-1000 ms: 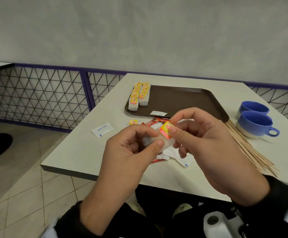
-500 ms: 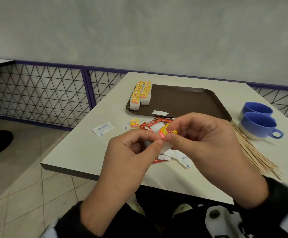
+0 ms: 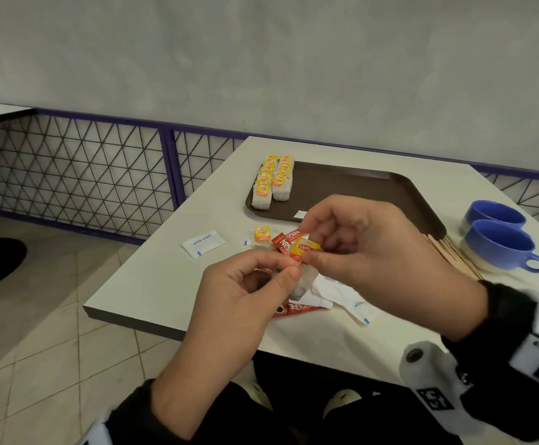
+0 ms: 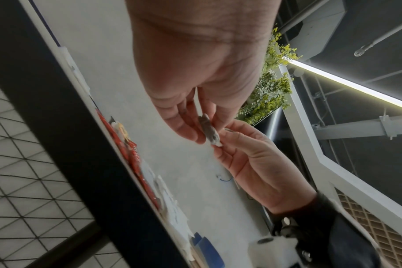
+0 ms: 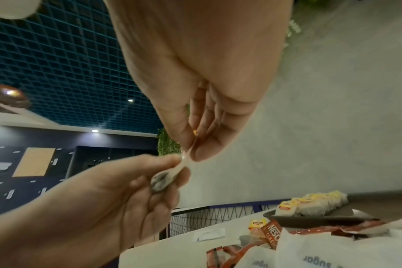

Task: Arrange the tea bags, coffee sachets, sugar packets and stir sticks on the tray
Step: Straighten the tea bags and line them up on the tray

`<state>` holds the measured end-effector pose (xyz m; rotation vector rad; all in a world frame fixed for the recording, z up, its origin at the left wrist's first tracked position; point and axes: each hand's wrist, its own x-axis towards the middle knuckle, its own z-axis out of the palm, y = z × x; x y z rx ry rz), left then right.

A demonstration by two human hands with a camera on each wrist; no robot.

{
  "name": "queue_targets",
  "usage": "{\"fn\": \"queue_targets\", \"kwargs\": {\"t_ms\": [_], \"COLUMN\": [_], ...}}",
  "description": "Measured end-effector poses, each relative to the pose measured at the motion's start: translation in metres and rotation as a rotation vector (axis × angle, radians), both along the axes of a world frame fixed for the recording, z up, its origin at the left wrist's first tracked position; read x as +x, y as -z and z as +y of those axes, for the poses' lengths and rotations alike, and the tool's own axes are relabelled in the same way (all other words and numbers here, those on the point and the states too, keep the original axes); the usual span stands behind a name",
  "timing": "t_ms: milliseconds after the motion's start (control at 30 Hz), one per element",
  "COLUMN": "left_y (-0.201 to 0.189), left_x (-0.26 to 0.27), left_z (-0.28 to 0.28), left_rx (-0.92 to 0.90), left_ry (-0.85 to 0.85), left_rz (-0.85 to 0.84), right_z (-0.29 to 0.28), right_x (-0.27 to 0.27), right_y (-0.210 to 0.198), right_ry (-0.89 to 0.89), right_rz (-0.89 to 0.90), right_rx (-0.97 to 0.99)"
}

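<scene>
Both hands hold one tea bag above the counter's near edge: left hand pinches the pouch, right hand pinches its yellow tag.

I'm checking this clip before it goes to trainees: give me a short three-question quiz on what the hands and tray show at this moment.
1. True or false: the brown tray already holds two rows of tea bags.
2. What does the right hand pinch?
A. a stir stick
B. the yellow tag of a tea bag
C. a sugar packet
3. Fill in: the stir sticks lie on the table between the tray and the two blue ____.

Key:
1. True; they sit at its left end.
2. B; the left hand holds the bag itself.
3. cups
</scene>
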<state>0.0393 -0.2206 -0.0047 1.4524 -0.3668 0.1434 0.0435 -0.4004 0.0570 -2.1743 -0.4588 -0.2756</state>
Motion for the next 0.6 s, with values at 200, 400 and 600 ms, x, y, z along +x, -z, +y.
{"fn": "queue_targets", "kwargs": {"t_ms": [200,400,600], "left_y": [0.024,0.044,0.055], "left_x": [0.030,0.063,0.072], "left_z": [0.032,0.061,0.061], "left_rx": [0.245,0.557,0.526], "left_ry": [-0.178,-0.347,-0.402], "left_rz": [-0.065,-0.268,-0.388], "right_z": [-0.007,-0.009,-0.009], "right_x": [0.069,0.169,0.240], "right_y": [-0.028,-0.037,-0.019], "right_ry": [-0.010,0.092,0.152], "right_rz": [0.184,0.186,0.314], "right_rx": [-0.072,-0.239,-0.245]}}
